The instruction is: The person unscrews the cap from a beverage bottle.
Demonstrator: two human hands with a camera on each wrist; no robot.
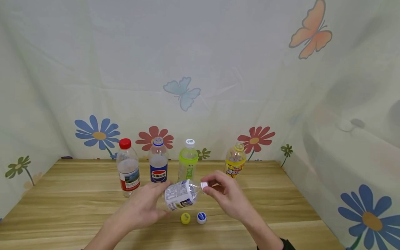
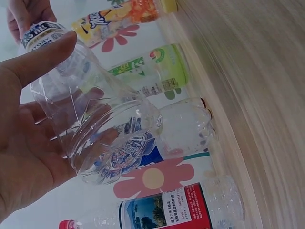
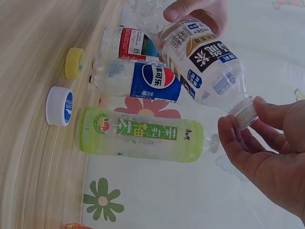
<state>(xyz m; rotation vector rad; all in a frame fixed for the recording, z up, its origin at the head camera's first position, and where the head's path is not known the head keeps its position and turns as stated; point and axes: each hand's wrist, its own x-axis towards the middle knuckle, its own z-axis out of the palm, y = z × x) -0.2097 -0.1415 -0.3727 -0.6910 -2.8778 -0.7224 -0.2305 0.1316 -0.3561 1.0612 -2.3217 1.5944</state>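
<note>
Clear plastic makes up the bottle (image 1: 179, 195), which is up in the air over the counter (image 1: 75, 208), between the two hands. It lies on a slant. Its long way runs from left to right, with the bottom on the left and the neck on the right, a bit higher. So the neck points at the right grip (image 1: 228, 194), and the fat part is with the left grip (image 1: 145, 205).

The left grip is wide, as wide as the bottle. It holds the low part, with the thumb on one side and the fingers round the other. How hard it squeezes, I cannot tell.

The right grip is narrow. It pinches a small white cap (image 1: 204, 185) with the thumb and fingertips, right at the end of the neck. The cap and the neck are in one line. I cannot tell if the cap is on tight or loose.

Under the bottle, a yellow cap (image 1: 185, 218) and a blue and white cap (image 1: 201, 217) sit side by side on the counter, not touching. Behind the hands, the green bottle (image 1: 188, 158) stands up with its cap on. The cola bottle (image 1: 158, 163), to its left, has no cap.
</note>
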